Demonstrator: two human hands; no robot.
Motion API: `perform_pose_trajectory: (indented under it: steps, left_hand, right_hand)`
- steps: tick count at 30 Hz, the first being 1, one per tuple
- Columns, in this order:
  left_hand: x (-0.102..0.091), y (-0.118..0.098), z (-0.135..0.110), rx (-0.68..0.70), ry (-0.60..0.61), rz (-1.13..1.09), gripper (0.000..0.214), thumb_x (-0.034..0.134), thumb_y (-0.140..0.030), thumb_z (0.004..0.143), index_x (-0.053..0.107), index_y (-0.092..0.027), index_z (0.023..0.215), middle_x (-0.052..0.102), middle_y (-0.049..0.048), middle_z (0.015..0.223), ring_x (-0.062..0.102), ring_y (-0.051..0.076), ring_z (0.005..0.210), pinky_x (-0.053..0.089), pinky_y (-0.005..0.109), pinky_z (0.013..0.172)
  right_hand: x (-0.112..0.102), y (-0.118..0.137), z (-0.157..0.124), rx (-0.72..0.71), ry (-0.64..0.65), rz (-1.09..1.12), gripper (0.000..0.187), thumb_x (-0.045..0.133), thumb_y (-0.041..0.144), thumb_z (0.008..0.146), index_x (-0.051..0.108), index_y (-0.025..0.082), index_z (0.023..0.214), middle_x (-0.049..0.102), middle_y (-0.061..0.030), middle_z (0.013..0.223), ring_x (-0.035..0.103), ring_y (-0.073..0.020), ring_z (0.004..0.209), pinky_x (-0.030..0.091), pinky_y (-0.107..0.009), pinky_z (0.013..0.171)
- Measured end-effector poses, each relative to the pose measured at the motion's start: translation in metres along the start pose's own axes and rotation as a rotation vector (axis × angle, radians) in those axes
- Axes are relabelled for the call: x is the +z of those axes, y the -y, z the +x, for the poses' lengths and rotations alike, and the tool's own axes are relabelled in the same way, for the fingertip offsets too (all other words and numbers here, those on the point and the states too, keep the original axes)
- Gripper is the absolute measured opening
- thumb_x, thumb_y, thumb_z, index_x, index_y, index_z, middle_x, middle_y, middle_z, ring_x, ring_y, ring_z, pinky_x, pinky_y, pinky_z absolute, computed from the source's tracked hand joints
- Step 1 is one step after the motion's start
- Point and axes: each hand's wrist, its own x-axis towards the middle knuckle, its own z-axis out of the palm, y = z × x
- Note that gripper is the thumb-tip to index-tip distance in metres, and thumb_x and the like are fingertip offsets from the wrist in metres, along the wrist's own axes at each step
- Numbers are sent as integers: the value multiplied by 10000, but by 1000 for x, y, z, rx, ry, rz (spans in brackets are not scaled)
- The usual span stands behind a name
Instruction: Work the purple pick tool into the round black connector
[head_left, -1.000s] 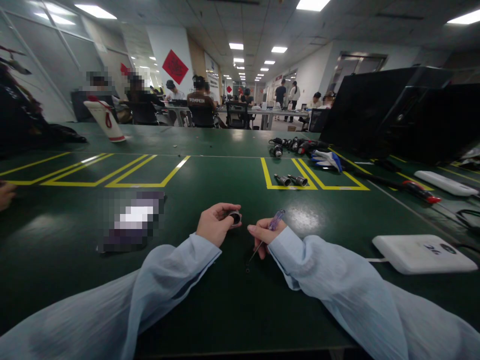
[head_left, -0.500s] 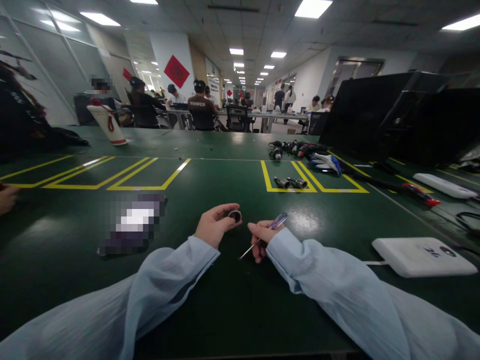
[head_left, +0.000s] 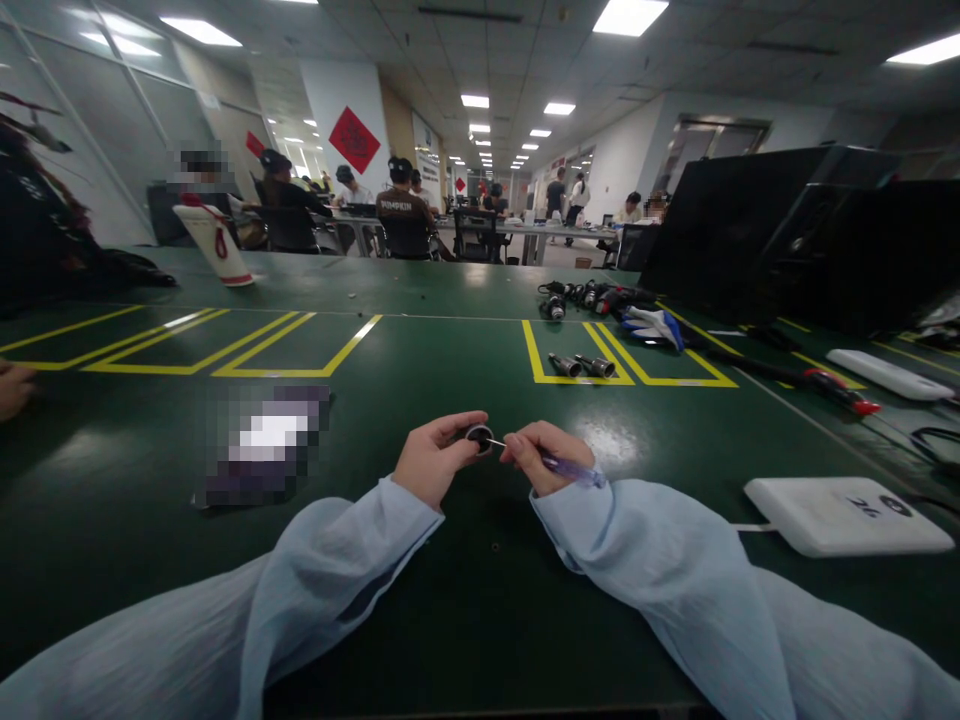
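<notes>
Clasped in the right hand [head_left: 549, 458], the purple-handled screwdriver [head_left: 574, 470] has swung up to the metal cup [head_left: 478, 437] the left hand [head_left: 431, 462] pinches, so work inside seems underway.

Ceiling lights [head_left: 630, 16], white pillar [head_left: 337, 88], seemingly glass partition [head_left: 97, 115].

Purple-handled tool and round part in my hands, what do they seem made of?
Purple-handled tool: handle likely glossy plastic, looking translucent; shaft probably polished metal, from its bright glint. Round part: perhaps smooth grey metal, by its pale rim.
</notes>
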Motion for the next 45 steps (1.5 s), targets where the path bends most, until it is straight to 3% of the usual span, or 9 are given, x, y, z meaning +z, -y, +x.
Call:
perform_pose_trajectory:
  steps: [5, 10, 37, 45]
  left_hand:
    - [0, 3, 0, 39, 11, 74, 327, 662, -124, 527, 638, -118, 853, 663, 59, 822, 619, 172, 747, 516, 310, 702]
    - [2, 0, -2, 36, 2, 89, 294, 680, -142, 512, 638, -96, 799, 665, 57, 747, 620, 171, 717, 526, 298, 667]
    - [4, 0, -4, 67, -16, 131, 261, 655, -109, 524, 648, -94, 785, 672, 54, 712, 625, 167, 678, 523, 310, 678]
    - [5, 1, -4, 53, -21, 128, 256, 626, -115, 541, 644, -93, 796, 674, 55, 720, 628, 172, 687, 526, 313, 676]
  right_hand:
    - [2, -6, 2, -218, 22, -163, 296, 436, 295, 810, 578, 153, 592, 584, -25, 546, 526, -93, 511, 387, -199, 507]
    - [3, -4, 2, -331, 18, -255, 293, 419, 275, 825, 552, 158, 591, 582, -24, 542, 532, -93, 522, 393, -192, 523]
    - [3, 3, -1, -343, 35, -402, 332, 378, 279, 841, 540, 170, 573, 567, -35, 535, 508, -110, 514, 379, -223, 542]
    - [4, 3, -2, -178, -1, -249, 339, 416, 296, 823, 550, 168, 539, 580, -18, 506, 525, -88, 486, 381, -200, 507]
